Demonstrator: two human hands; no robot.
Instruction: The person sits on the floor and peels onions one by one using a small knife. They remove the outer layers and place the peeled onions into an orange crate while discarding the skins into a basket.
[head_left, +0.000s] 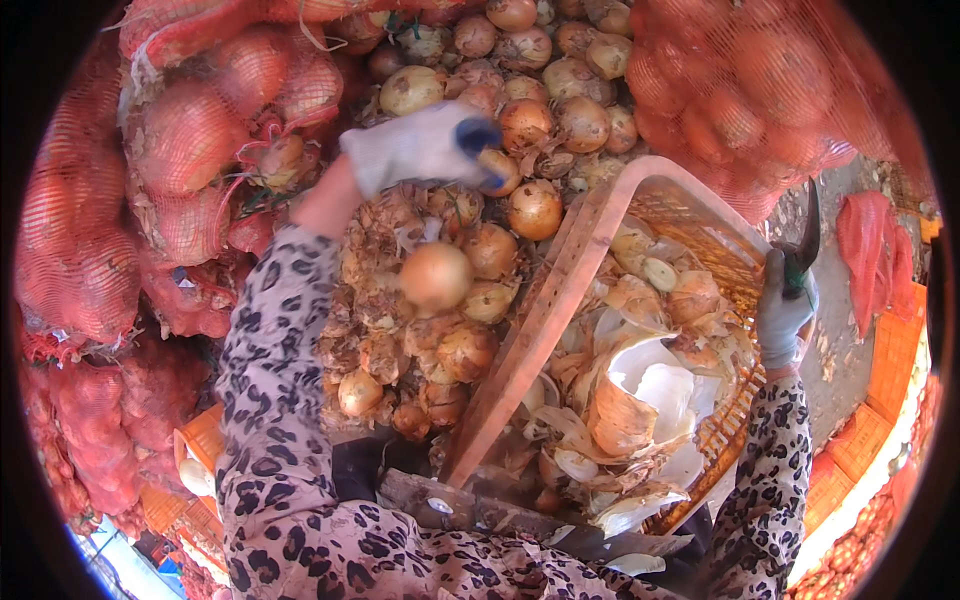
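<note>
My left hand (424, 150), in a pale knitted glove with dark blue fingertips, reaches over a heap of loose onions (581, 124). Its fingers close around a brown onion (504, 171); the hand is blurred. Below it, another onion (435, 276) is blurred above the heap. My right hand (784, 311), gloved too, grips a knife with a dark curved blade (811, 225) pointing up. That hand is beside the far right side of a tilted orange plastic crate (570, 319). Inside the crate lie onion skins (637, 420) and several onion pieces.
Red mesh sacks of onions (187, 142) crowd the left, and another full sack (750, 82) stands at upper right. An empty-looking red mesh bag (870, 255) lies on the floor by orange crates (892, 367). A worn board (480, 510) lies across the near edge.
</note>
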